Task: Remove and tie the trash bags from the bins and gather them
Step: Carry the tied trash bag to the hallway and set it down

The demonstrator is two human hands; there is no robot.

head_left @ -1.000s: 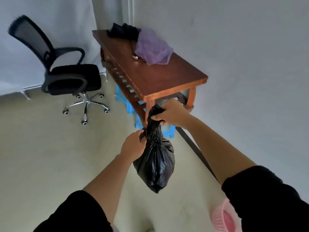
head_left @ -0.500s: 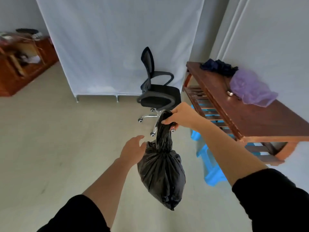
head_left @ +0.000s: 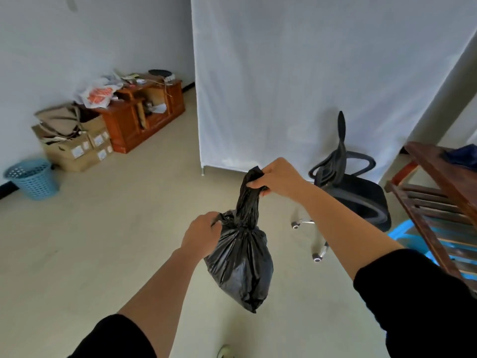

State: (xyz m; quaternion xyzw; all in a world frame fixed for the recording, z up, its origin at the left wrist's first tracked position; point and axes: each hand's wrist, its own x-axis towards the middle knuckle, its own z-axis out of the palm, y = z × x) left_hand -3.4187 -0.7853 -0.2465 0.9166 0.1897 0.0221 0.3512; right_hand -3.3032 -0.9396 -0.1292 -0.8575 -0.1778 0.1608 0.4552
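A full black trash bag (head_left: 241,264) hangs in the air in front of me, its neck twisted into a tail. My right hand (head_left: 277,178) is closed around the top of that tail and carries the bag. My left hand (head_left: 202,232) is at the bag's left shoulder, fingers curled on a fold of plastic beside the knot. A blue mesh bin (head_left: 32,178) stands on the floor at the far left against the wall.
A black office chair (head_left: 353,187) stands right behind the bag. A wooden table (head_left: 444,174) with slatted shelves is at the right edge, blue plastic beneath it. A white curtain screen (head_left: 296,81) hangs ahead. Cardboard boxes (head_left: 74,148) and a cluttered wooden cabinet (head_left: 144,112) line the left wall.
My view has swung left, away from the wooden table toward the open room and blue bin. My left hand, open half a second ago, has closed on the bag's shoulder.
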